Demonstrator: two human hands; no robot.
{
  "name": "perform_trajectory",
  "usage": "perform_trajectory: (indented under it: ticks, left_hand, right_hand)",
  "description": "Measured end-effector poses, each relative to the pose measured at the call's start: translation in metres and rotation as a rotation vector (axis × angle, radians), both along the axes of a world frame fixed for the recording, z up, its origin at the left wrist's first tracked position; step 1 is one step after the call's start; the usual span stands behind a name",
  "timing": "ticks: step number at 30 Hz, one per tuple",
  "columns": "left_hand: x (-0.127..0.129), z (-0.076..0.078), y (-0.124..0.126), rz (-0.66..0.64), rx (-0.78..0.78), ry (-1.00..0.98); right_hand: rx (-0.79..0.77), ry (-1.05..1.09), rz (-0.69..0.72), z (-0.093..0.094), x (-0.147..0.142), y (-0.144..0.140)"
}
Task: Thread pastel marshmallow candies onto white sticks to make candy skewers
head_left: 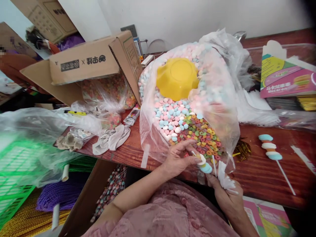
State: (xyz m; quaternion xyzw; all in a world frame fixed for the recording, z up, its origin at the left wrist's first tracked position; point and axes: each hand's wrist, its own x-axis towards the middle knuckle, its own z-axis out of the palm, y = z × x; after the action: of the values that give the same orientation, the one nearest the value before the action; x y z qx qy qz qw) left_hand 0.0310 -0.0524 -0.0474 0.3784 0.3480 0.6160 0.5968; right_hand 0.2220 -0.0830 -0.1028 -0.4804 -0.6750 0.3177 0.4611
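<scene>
My left hand [176, 159] pinches a small candy skewer [205, 168] of white and blue marshmallow discs with a yellowish piece between, a stick tip poking out at its upper end. Closed around a bundle of thin white sticks [223, 177] is my right hand [224, 194], just right of the skewer; one stick stands apart from the bunch. Directly beyond both hands, a clear plastic bag [148, 128] lies spread open. Inside it are pink, white and blue marshmallows [170, 115] and colourful ring candies [203, 135]. A yellow scalloped bowl [177, 79] rests upside down on the marshmallows.
A finished-looking candy skewer [270, 146] lies at the right. Behind it are a Macaron box [287, 77] and plastic packets. To the left stand a cardboard box [86, 61], grey gloves [112, 138] and a green basket [17, 168]. Below sits a carton of candy skewers [111, 187].
</scene>
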Motion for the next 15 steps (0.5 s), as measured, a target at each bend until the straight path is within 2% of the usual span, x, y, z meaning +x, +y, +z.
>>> perform_trajectory:
  ticks: [3,5,7,9,10,12,13,15]
  left_hand:
    - [0.005,-0.003,-0.005,-0.034,0.039,0.169]
    - [0.006,-0.006,-0.006,-0.042,0.023,0.178]
    - [-0.001,-0.006,0.0,-0.061,0.003,0.164]
    - [-0.018,-0.001,0.018,-0.038,0.027,0.27]
    - [-0.029,0.003,0.03,0.003,0.059,0.398]
    - [-0.052,0.012,0.06,0.151,0.167,0.813]
    - [-0.062,0.016,0.075,0.137,0.221,1.076]
    - [-0.075,0.021,0.098,-0.03,0.303,1.515]
  right_hand:
    - [0.076,-0.034,-0.023,0.002,0.002,0.003]
    - [0.077,-0.003,-0.049,0.002,0.0,0.004]
    - [0.001,0.055,-0.116,0.0,-0.002,0.003]
    - [-0.152,0.16,-0.264,-0.003,-0.002,0.004]
    - [-0.225,0.224,-0.348,-0.005,0.0,0.005]
    - [-0.315,0.339,-0.469,-0.008,0.004,0.009]
    - [-0.331,0.382,-0.498,-0.009,0.007,0.011]
    - [-0.315,0.411,-0.497,-0.011,0.013,0.014]
